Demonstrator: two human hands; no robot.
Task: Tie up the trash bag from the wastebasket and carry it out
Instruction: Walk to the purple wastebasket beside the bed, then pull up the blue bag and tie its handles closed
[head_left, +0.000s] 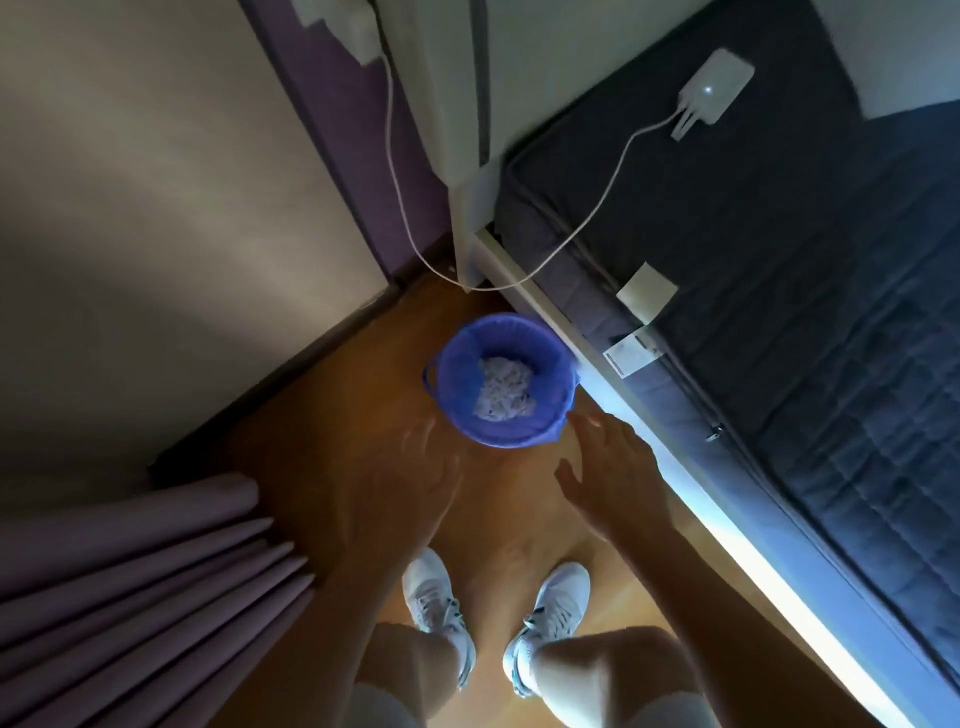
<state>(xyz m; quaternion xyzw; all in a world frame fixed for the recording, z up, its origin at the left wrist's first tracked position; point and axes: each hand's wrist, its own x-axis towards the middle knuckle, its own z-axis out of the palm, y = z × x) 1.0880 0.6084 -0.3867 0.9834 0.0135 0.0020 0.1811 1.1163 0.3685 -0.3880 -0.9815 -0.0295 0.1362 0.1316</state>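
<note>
1. Nearest are the knees and two white shoes (498, 618), planted on the wood floor (322, 447) facing the bin; that stance puts both arms square to it.
2. The left hand (410, 483) reaches forward, blurred, fingers spread and holding nothing. It sits just short of the bin's near-left rim, apart from it.
3. The right hand (615, 467) is also wide open and empty, its fingertips just beside the bin's near-right rim. Whether they touch the plastic I cannot tell.
4. With one hand on each side, the aim looks to be gathering the liner's edge from both sides at once.
5. The bag (506, 379), blue, lines the bin with its edge folded over the rim and a loop hanging at the left. It is untied, and white crumpled paper (504, 389) lies in the bottom.
6. The bin stands on the floor close against the bed (779, 312), near the corner of the room, tucked out of the walkway.
7. Beyond it, a white cable (571, 244) droops from the wall to a device on the bed, above the bin and a possible snag when lifting.
</note>
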